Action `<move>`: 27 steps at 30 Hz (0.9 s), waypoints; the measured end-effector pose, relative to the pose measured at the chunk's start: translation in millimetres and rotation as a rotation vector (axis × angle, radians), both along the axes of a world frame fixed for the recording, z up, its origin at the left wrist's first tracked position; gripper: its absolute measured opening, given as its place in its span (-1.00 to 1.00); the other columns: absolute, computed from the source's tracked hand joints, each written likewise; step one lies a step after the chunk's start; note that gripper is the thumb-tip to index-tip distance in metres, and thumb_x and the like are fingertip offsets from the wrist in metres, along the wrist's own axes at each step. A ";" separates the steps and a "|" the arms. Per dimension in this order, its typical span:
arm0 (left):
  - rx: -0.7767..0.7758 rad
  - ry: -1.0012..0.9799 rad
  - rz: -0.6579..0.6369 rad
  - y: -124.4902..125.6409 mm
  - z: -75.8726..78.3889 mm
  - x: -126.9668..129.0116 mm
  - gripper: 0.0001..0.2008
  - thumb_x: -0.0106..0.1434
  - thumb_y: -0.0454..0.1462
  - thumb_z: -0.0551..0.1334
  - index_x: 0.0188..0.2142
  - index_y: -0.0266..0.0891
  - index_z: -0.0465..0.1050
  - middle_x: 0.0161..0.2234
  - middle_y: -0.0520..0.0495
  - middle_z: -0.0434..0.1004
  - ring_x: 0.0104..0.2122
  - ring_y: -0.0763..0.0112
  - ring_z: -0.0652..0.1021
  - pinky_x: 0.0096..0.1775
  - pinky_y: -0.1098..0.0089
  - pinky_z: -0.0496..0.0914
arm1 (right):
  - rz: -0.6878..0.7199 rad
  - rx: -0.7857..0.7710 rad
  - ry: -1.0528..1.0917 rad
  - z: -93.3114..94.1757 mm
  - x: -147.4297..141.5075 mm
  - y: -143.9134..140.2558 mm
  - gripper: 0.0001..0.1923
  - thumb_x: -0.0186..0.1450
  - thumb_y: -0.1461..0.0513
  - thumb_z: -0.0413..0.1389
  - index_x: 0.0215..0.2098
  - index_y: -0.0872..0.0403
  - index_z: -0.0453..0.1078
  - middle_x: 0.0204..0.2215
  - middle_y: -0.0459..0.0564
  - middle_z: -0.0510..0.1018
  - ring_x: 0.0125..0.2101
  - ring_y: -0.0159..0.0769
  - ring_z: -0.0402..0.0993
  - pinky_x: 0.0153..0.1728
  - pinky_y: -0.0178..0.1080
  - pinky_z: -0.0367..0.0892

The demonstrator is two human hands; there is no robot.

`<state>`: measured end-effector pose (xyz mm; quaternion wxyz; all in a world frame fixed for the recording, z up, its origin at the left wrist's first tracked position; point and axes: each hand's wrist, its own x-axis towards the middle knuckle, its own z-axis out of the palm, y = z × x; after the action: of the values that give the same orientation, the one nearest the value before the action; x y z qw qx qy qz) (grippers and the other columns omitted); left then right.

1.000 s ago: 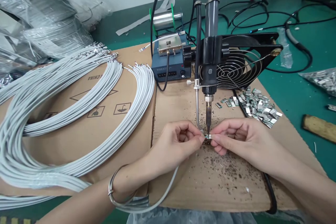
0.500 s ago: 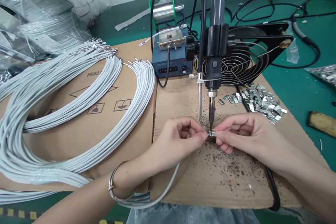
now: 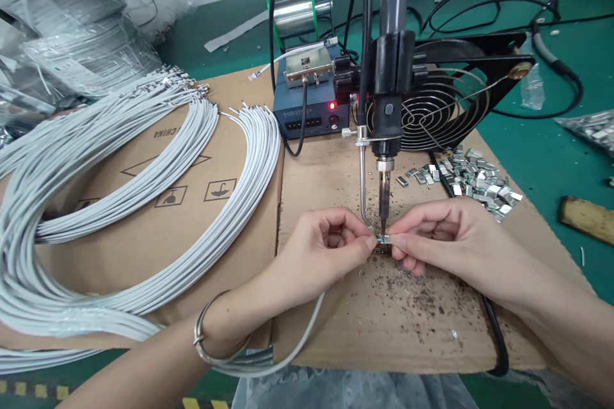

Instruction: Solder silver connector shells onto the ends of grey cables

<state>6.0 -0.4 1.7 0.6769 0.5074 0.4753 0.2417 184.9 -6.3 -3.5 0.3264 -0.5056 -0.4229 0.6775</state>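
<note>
Two pinches within cardboard (image 3: 326, 182) edges: left hand (image 3: 330, 248) on cable (image 3: 313, 324), right hand (image 3: 444, 236) on plug (image 3: 385, 239); hold steady under the iron (image 3: 384, 198).

Left hand (image 3: 319, 259), right hand (image 3: 451, 239), fingers (image 3: 355, 252) pinched

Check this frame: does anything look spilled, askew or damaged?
Dark specks litter the cardboard beneath and around the soldering iron, looking untidy, like scattered debris. Nothing else clearly stands out.
</note>
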 end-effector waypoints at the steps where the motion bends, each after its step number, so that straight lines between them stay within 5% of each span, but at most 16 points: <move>1: 0.006 0.002 0.002 0.2 0.3 0.1 -0.86 0.06 -0.33 0.29 -0.53 -0.30 0.33 -0.68 0.16 0.23 -0.71 0.68 0.22 -0.67 0.62 0.11 | 0.006 0.005 -0.002 -0.1 0.1 0.2 -0.96 -0.01 0.34 0.27 -0.57 0.10 0.51 -0.68 -0.09 0.55 -0.71 -0.51 0.42 -0.67 -0.53 0.39; 27: -0.064 -0.040 0.006 3.2 0.9 -1.8 -0.86 0.01 -0.33 0.33 -0.53 -0.30 0.36 -0.66 0.16 0.26 -0.67 0.67 0.24 -0.64 0.61 0.15 | 0.056 -0.028 -0.007 1.0 2.4 0.2 -0.95 0.00 0.31 0.29 -0.55 0.08 0.52 -0.65 -0.10 0.55 -0.68 -0.50 0.39 -0.67 -0.50 0.37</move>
<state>4.1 2.8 2.5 0.7015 0.4792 0.4707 0.2383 187.3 -6.2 -2.6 0.2986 -0.5003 -0.4284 0.6906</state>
